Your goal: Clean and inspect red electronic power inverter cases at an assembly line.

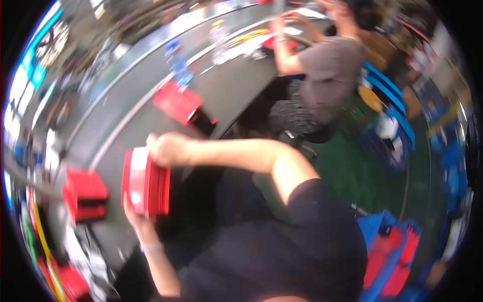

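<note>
The bench [234, 83] has bare room by its edge — left fingers [131, 211] and right fingers [153, 144] grip a red box [147, 186].

Nearby: three red boxes [147, 183] (one held), two bottles [179, 64].

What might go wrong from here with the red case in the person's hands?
The left hand and right hand hold the red case at opposite ends; if either grip slipped, it might tip or fall.

The blue-tinted bottle stands close to another red box on the table; a bump to that box could topple it. Blur hides whether the bottle is capped, so a spill can't be judged.
</note>
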{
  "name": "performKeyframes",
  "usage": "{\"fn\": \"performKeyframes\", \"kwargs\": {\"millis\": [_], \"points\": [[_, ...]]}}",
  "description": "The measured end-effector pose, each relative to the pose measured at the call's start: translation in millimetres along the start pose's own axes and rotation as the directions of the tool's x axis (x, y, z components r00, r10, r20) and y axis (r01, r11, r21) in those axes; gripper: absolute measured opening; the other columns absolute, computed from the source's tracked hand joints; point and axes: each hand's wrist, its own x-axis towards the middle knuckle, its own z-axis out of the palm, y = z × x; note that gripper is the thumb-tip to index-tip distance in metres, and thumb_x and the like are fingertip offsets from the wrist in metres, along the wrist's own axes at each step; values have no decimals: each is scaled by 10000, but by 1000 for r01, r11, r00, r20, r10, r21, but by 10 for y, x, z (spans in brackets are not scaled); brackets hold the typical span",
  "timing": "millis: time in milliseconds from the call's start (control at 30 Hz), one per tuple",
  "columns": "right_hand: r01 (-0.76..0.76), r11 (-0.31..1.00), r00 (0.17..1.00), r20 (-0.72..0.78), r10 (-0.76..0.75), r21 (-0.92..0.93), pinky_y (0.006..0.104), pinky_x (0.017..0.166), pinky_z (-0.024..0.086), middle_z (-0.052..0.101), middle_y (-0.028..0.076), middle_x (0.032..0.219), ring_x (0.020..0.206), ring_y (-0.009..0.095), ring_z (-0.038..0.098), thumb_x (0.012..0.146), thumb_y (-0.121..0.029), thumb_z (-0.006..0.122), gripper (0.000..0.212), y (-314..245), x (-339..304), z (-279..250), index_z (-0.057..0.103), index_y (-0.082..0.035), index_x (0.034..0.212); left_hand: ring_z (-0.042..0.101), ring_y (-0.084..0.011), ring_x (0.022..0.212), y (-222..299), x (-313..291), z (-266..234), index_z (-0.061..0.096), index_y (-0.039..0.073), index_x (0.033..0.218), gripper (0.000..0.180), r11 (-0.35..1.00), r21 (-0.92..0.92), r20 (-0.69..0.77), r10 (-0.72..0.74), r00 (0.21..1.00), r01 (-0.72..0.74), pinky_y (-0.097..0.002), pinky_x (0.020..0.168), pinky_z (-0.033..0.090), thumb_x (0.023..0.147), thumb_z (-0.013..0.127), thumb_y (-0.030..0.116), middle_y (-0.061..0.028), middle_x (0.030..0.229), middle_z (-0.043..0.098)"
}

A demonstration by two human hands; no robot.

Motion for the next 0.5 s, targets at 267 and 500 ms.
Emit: {"fn": "performKeyframes", "kwargs": {"millis": [267, 500], "points": [[-289, 857, 957, 117, 265, 426, 373, 562, 526, 525, 208, 864, 632, 321, 615, 816, -138, 577, 180, 51, 8, 29, 505, 15, 876, 629, -256, 1009, -47, 154, -82, 558, 13, 1180, 438, 989, 45, -189, 146, 971, -140, -395, 873, 526, 893, 594, 342, -120, 1115, 640], [-419, 807, 908, 178, 380, 415, 398, 614, 521, 528, 207, 900, 681, 354, 613, 822, -87, 568, 125, -33, -62, 100, 499, 6, 867, 615, -286, 1046, -114, 92, -40, 539, -1, 1208, 455, 985, 2, -231, 167, 958, -171, -416, 899, 519, 893, 593, 322, -144, 1165, 617]]}}
